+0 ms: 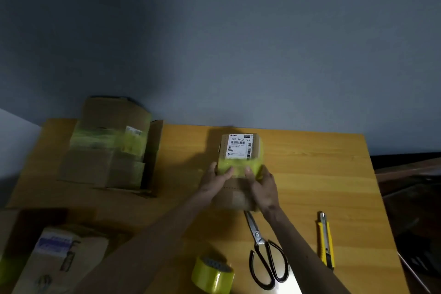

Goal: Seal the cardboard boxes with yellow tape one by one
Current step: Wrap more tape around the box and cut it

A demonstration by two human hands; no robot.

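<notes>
Centre of the frame, and both hands are on the small brown cardboard box (238, 196) with a white barcode label (239, 148) on its top. The box sits on the orange wooden table (322, 174), just right of the middle, its far end close to the grey wall (238, 55). A band of yellow tape (238, 167) runs across the box below the label and wraps over its right edge. The left hand (214, 180) grips the box's left side, thumb laid on the band. The right hand (262, 186) grips the right side, thumb on the band too, and the two thumbs are near each other but apart.

Lower centre, the roll of yellow tape (212, 274) lies on the table between the forearms. Just right of it are the black-handled steel scissors (257, 235), blades pointing up the frame, tips at the box's near edge. Further right is a yellow utility knife (325, 238), lying lengthwise, well apart from the box.

Upper left, a blurred stack of larger cardboard boxes (112, 150) carries yellow tape bands. In the lower left corner there is another cardboard box with a blue-printed label (55, 260).
</notes>
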